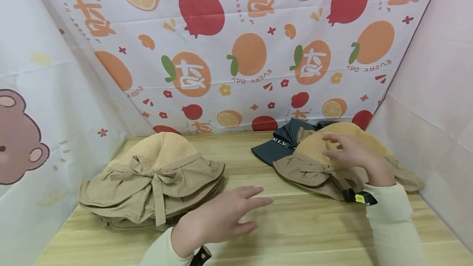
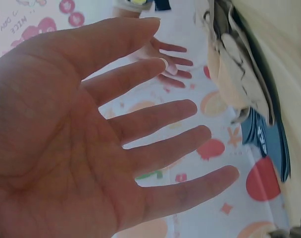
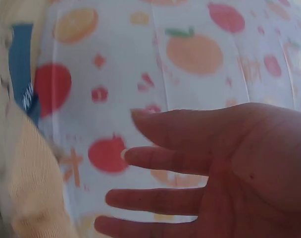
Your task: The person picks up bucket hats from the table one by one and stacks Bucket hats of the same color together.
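Observation:
A stack of sun hats with straw crowns and tan cloth brims [image 1: 159,151] lies at the left, a bow on the top one. My left hand [image 1: 227,216] is in front of the stack's right side, fingers spread, holding nothing; the left wrist view shows its bare palm [image 2: 91,144]. At the right are another bow-trimmed sun hat [image 1: 310,147], a similar straw hat [image 1: 373,143] partly behind it, and a dark blue cap [image 1: 269,151] with white lettering. Over these hats my right hand [image 1: 351,155] hovers, its fingers [image 3: 155,198] extended and apart from the hats.
A wooden tabletop [image 1: 295,233] bears both groups of hats. Fruit-printed cloth [image 1: 214,65] stands along its back. Pale cloth walls flank it, the left one with a bear print [image 1: 18,138]. More dark fabric [image 1: 327,124] shows behind the straw hats, its kind hidden.

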Tool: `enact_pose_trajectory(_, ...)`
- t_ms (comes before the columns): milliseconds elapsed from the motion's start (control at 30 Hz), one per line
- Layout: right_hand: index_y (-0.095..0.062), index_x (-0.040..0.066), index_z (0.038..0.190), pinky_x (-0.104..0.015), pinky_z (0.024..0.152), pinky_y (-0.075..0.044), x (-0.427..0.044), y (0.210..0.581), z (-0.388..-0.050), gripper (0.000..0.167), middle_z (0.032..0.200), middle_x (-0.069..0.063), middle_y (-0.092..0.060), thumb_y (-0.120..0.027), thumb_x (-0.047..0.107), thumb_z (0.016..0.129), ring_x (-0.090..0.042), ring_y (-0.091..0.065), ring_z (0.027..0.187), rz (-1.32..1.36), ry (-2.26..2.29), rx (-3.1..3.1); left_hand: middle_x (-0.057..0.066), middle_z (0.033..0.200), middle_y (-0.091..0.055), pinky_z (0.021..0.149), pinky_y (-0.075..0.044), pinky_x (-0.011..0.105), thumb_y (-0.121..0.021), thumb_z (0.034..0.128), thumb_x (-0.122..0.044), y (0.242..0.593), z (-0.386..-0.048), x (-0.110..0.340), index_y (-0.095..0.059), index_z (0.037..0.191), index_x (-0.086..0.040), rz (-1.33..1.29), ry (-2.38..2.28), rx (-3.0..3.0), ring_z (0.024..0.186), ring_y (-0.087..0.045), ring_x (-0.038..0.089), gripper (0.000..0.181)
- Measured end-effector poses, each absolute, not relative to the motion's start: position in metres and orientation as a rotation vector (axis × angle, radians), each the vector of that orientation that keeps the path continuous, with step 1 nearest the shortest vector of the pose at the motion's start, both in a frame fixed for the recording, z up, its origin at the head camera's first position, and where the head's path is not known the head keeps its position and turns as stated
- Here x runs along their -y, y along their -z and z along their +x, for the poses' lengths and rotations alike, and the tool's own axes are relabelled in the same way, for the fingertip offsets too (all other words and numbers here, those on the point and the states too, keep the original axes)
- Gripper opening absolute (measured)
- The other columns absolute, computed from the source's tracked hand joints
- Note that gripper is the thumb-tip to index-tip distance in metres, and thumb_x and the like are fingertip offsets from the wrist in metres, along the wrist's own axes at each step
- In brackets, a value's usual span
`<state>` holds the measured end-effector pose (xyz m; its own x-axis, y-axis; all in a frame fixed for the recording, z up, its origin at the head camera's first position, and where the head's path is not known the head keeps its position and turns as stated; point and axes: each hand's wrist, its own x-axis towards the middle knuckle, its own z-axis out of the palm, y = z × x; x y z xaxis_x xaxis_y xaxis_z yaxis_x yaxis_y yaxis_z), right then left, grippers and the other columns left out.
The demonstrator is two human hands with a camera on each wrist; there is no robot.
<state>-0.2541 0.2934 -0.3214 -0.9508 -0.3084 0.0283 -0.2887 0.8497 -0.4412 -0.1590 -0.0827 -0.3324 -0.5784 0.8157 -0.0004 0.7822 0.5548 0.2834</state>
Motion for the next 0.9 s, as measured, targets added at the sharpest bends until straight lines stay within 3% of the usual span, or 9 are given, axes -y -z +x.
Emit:
enact_pose_trajectory(200, -0.055, -0.015, 0.135, -0.066, 0.095, -0.052, -0.331, 0.331, -0.259, 0.053, 0.134, -0.039, -0.058, -0.069, 0.020, 0.098, -0.059, -0.055, 0.123, -0.440, 0.631, -3.013, 0.007, 0.160, -0.048, 0.116, -0.046, 0.040, -0.072, 0.0984, -0.027, 0.333, -0.150, 0.077, -0.050, 0.153, -0.030, 1.377, -0.321, -2.634, 0.146, -0.049, 0.023, 0.058)
enact_pose_trajectory(433, -0.053, -0.017, 0.134, -0.068, 0.093, -0.050, -0.367, 0.348, -0.267, 0.055, 0.132, -0.043, -0.055, -0.071, 0.018, 0.096, -0.061, -0.054, 0.121, -0.387, 0.601, -3.041, 0.002, 0.161, -0.046, 0.113, -0.048, 0.047, -0.072, 0.0982, -0.029, 0.330, -0.144, 0.078, -0.047, 0.153, -0.037, 1.313, -0.370, -2.608, 0.148, -0.046, 0.022, 0.061)
enact_pose_trajectory(667, -0.044, -0.023, 0.138, -0.073, 0.104, -0.040, -0.391, 0.369, -0.276, 0.077, 0.139, -0.048, -0.046, -0.082, 0.019, 0.086, -0.066, -0.043, 0.127, -0.303, 0.531, -3.023, 0.002, 0.161, -0.046, 0.114, -0.047, 0.048, -0.072, 0.0983, -0.028, 0.332, -0.144, 0.081, -0.046, 0.154, -0.037, 1.292, -0.364, -2.604, 0.149, -0.046, 0.022, 0.061)
enact_pose_trajectory(900, -0.039, -0.021, 0.142, -0.073, 0.104, -0.040, -0.399, 0.379, -0.280, 0.086, 0.141, -0.049, -0.043, -0.082, 0.030, 0.087, -0.065, -0.043, 0.128, -0.236, 0.461, -2.985, 0.004, 0.161, -0.046, 0.116, -0.046, 0.043, -0.070, 0.0993, -0.029, 0.333, -0.146, 0.084, -0.046, 0.155, -0.033, 1.334, -0.341, -2.616, 0.148, -0.046, 0.023, 0.061)
